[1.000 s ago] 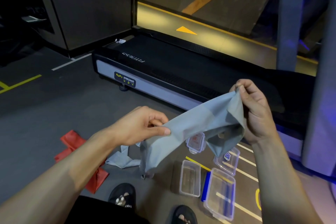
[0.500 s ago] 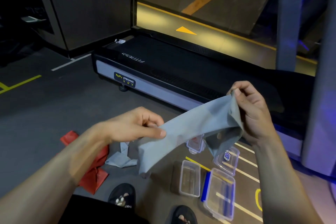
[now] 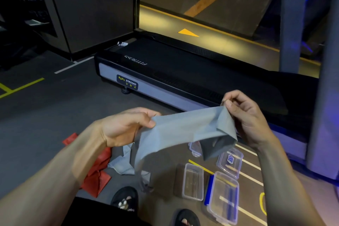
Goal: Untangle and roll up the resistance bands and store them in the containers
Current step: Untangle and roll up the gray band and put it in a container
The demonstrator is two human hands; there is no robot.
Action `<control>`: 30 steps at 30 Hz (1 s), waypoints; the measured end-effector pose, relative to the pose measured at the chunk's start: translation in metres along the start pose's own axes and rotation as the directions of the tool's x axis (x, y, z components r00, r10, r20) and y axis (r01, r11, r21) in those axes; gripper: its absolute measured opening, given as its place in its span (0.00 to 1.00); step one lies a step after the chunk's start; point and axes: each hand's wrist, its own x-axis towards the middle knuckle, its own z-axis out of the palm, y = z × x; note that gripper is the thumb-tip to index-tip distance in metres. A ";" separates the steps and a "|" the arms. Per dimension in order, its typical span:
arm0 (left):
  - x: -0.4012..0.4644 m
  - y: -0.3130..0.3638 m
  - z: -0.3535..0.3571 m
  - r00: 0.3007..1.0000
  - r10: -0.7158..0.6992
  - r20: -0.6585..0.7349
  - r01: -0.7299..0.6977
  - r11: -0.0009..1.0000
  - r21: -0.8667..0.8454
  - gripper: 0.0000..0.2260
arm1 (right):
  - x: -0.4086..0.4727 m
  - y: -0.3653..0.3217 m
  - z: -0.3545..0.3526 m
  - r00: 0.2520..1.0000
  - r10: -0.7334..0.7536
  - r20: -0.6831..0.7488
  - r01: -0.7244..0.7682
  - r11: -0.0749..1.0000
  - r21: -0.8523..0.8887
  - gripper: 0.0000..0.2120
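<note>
The left hand (image 3: 126, 126) pinches one part of a flat grey stretchy resistance band (image 3: 183, 130) between thumb and curled fingers, and the right hand (image 3: 245, 117), at about 3 o'clock from it, pinches the band's other raised part, where the material folds over and a short flap hangs down. Between the hands the band spans the middle of the view, held in the air; from the left hand its long tail drops toward 6 o'clock and trails onto the dark grey gym floor (image 3: 45, 124). A crumpled red resistance band (image 3: 95, 174) lies on the floor at 8 o'clock, partly hidden under the left forearm. At 5 o'clock sit clear plastic rectangular containers: a small open tub (image 3: 193, 181), a larger open box with blue clips (image 3: 222, 198) just beside it, and two lids or boxes (image 3: 230, 161) farther off, one partly behind the band. A black treadmill deck (image 3: 183, 71) runs across 12 to 3 o'clock. Two black sandals (image 3: 126, 198) show at 6 o'clock.
</note>
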 end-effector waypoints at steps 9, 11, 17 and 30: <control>0.011 -0.002 0.012 0.907 0.278 0.316 -0.157 0.920 -0.359 0.19 | 0.001 0.017 0.033 0.986 0.031 0.165 -0.067 0.974 0.218 0.14; 0.010 -0.002 0.012 0.914 0.267 0.305 -0.168 0.934 -0.316 0.15 | 0.002 0.016 0.040 0.978 0.009 0.210 -0.080 0.939 0.334 0.12; 0.006 0.002 0.015 0.964 0.179 0.195 -0.136 0.967 -0.216 0.06 | 0.003 -0.002 0.050 0.981 -0.082 0.173 -0.030 0.829 0.559 0.11; 0.015 -0.010 0.014 1.000 0.016 0.015 -0.019 0.984 0.178 0.14 | -0.008 -0.008 0.091 0.955 -0.191 0.229 0.196 0.981 0.002 0.03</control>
